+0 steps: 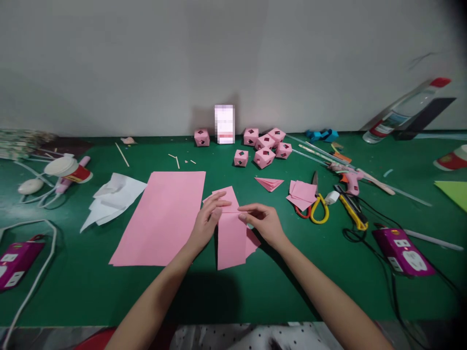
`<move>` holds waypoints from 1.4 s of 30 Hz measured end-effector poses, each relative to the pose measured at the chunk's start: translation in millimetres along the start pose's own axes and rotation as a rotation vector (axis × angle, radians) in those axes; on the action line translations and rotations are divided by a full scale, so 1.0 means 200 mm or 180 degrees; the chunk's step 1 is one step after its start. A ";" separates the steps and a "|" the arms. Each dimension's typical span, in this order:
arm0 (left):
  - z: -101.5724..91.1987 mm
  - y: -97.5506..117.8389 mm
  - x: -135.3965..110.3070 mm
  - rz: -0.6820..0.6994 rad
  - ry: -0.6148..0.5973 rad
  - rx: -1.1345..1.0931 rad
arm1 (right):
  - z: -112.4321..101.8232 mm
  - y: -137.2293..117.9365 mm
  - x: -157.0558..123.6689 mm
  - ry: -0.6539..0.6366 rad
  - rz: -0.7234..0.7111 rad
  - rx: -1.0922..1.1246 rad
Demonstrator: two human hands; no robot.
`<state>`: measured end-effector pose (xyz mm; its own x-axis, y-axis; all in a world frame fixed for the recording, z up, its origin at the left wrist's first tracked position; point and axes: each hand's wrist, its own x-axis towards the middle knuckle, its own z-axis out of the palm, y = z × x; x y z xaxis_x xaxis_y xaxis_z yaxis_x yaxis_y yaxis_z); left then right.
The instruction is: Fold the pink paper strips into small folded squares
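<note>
Between my hands, a strip of pink paper (pixel 232 240) stands out toward me, with a crease running across it at finger height. My left hand (pixel 209 216) rests on the strip's left edge, its fingers stretched over the paper. The thumb and fingers of my right hand (pixel 264 221) pinch the strip's right edge at the crease. More pink paper (pixel 252 243) pokes out from beneath the strip on the right. Left of my hands lies a large stack of pink sheets (pixel 164 214).
Pink folded paper boxes (pixel 264 158) stand by the wall near a phone (pixel 224 124). To the right are small pink squares (pixel 302 192), scissors (pixel 319 209), a glue gun (pixel 350 180), a cutter (pixel 352 209) and a power socket (pixel 404 252). White paper (pixel 113 197) and a tipped cup (pixel 69 167) lie left.
</note>
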<state>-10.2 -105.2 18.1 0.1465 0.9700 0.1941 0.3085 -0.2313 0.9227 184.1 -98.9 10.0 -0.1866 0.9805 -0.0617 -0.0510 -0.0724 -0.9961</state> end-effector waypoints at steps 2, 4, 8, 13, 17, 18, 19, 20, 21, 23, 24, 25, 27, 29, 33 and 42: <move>0.00 0.01 -0.01 0.0214 -0.0231 0.0007 | 0.00 -0.01 0.00 -0.0014 0.0031 0.0080; 0.01 0.01 -0.02 0.0180 -0.0385 -0.0102 | -0.01 -0.01 0.00 -0.0055 0.0037 0.0143; 0.03 0.02 -0.03 -0.0203 -0.0299 -0.0200 | 0.00 -0.01 0.00 -0.0090 0.0019 0.0232; 0.03 0.00 -0.03 -0.0562 -0.0052 -0.0284 | 0.00 -0.01 0.01 0.0026 0.0022 0.0228; 0.04 -0.01 -0.03 -0.0674 0.0005 -0.0313 | 0.01 0.00 0.01 0.0064 0.0092 0.0073; 0.04 -0.01 -0.03 -0.0677 0.0010 -0.0308 | 0.01 0.00 0.01 0.0078 0.0105 0.0054; 0.05 -0.01 -0.03 -0.0679 0.0037 -0.0318 | 0.00 0.00 0.02 0.0101 0.0104 0.0049; 0.05 -0.01 -0.03 -0.0681 0.0095 -0.0338 | 0.00 0.00 0.02 0.0127 0.0096 0.0050; 0.05 -0.01 -0.03 -0.0684 0.0189 -0.0352 | 0.00 0.00 0.02 0.0151 0.0089 0.0047; 0.05 -0.01 -0.02 -0.0695 0.0439 -0.0314 | 0.00 0.01 0.02 0.0163 0.0086 0.0028; 0.05 -0.01 -0.02 -0.0705 0.0533 -0.0260 | 0.00 0.01 0.02 0.0138 0.0096 0.0018; 0.04 -0.01 -0.02 -0.0713 0.0578 -0.0198 | 0.00 0.01 0.03 0.0103 0.0097 0.0013; 0.04 -0.01 -0.02 -0.0699 0.0524 -0.0125 | 0.00 0.01 0.03 -0.0012 0.0063 0.0032; 0.05 0.00 -0.03 -0.0658 0.0366 -0.0117 | 0.00 0.01 0.02 -0.0151 0.0015 0.0065; 0.08 0.01 -0.04 -0.0692 0.0102 -0.0215 | 0.02 0.01 0.01 -0.0101 -0.0092 -0.0095; 0.07 -0.01 -0.03 -0.0844 -0.0171 -0.0466 | -0.03 0.00 0.02 0.0468 -0.0299 -0.0458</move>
<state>0.8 -111.4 11.0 0.1298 0.9888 -0.0743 0.2046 0.0466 0.9777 189.2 -93.1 9.8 -0.0421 0.9985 0.0336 0.0811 0.0369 -0.9960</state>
